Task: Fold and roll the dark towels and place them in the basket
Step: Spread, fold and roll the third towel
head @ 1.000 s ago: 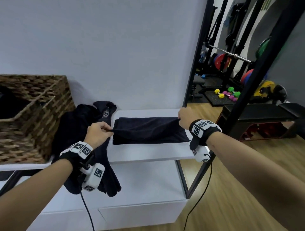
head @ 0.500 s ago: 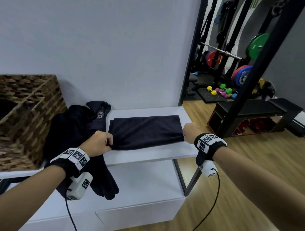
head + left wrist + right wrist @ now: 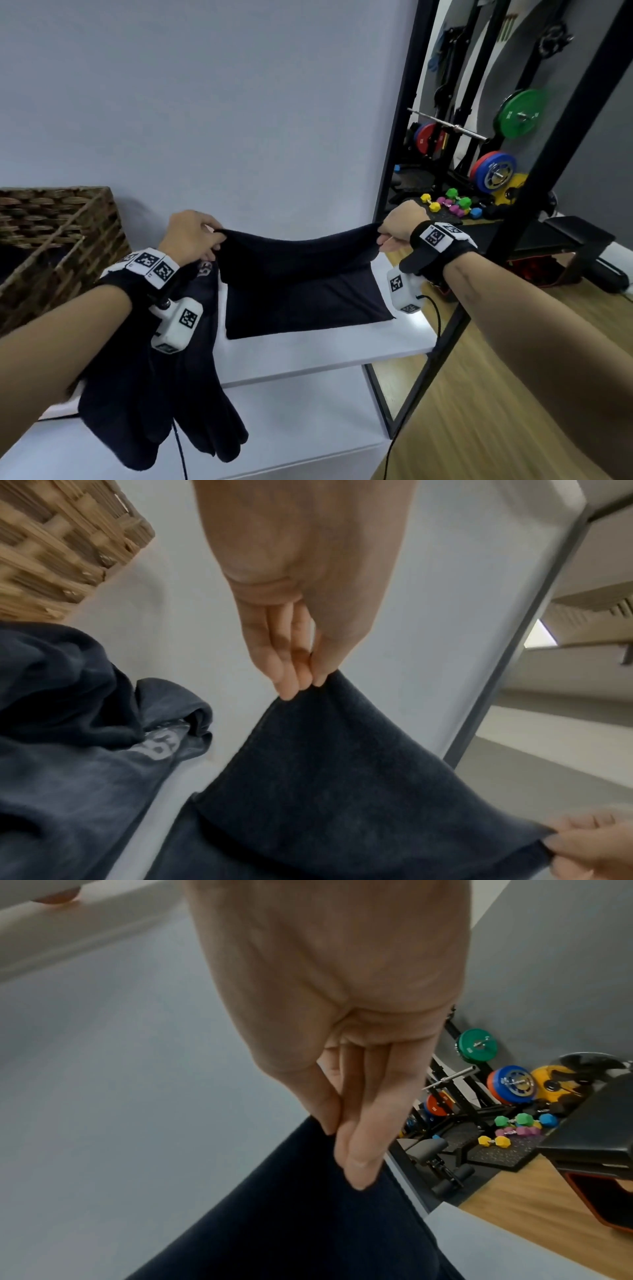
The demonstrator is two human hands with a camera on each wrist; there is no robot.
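Note:
A dark navy towel [image 3: 301, 287] lies folded on the white shelf [image 3: 308, 356], its near edge lifted into the air. My left hand [image 3: 191, 236] pinches the towel's left corner between thumb and fingers [image 3: 294, 680]. My right hand [image 3: 397, 228] pinches the right corner [image 3: 346, 1150]. The raised edge sags between the two hands while the lower layer [image 3: 308, 818] stays flat on the shelf. A woven wicker basket [image 3: 58, 240] stands at the left, its inside mostly out of view.
A heap of other dark towels [image 3: 161, 394] lies left of the lifted one and hangs over the shelf's front edge. A black metal frame [image 3: 397, 137] borders the shelf on the right. Beyond it are weight plates [image 3: 517, 114], small dumbbells [image 3: 452, 202] and a bench [image 3: 565, 240] on wood floor.
Both hands have risen from the shelf's near edge, lifting the towel's near edge up and toward the wall. The towel lay flat half a second ago.

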